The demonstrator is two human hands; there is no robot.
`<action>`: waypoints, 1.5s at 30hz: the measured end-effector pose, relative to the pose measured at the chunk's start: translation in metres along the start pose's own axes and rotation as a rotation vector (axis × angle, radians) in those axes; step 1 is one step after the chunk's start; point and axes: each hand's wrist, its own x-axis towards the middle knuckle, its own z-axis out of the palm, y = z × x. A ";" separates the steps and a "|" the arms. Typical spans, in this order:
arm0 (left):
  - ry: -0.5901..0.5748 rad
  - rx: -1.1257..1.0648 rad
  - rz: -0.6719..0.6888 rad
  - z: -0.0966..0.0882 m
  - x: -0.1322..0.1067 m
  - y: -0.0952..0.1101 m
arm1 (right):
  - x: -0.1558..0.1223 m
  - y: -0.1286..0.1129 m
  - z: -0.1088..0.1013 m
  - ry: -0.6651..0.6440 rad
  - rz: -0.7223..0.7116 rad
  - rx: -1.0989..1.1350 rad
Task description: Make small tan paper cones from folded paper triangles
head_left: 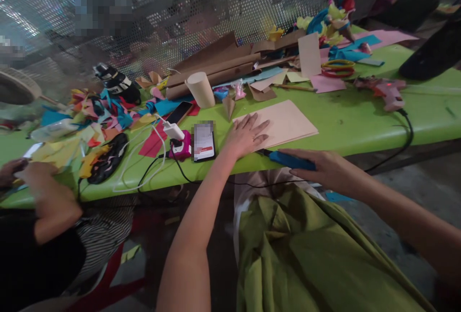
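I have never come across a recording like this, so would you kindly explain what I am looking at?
There is no machine here: one camera, worn on a person's head, looks forward and down at their bare hands. The left hand lies flat on layered pale beige paper. The right hand holds a slim blue-handled tool. On the bright green table also lie a pink glue gun, a pale upright paper tube and coloured scraps. Another person's arm shows at far left.
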 end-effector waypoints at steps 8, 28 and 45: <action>-0.008 -0.029 -0.006 -0.001 0.000 0.000 | 0.007 -0.013 0.001 -0.056 0.017 -0.023; -0.036 -0.044 0.014 0.001 0.003 -0.003 | 0.007 0.001 0.004 -0.042 -0.032 -0.072; 0.134 -0.186 -0.031 -0.004 0.006 -0.009 | 0.026 0.028 -0.064 0.203 -0.064 0.077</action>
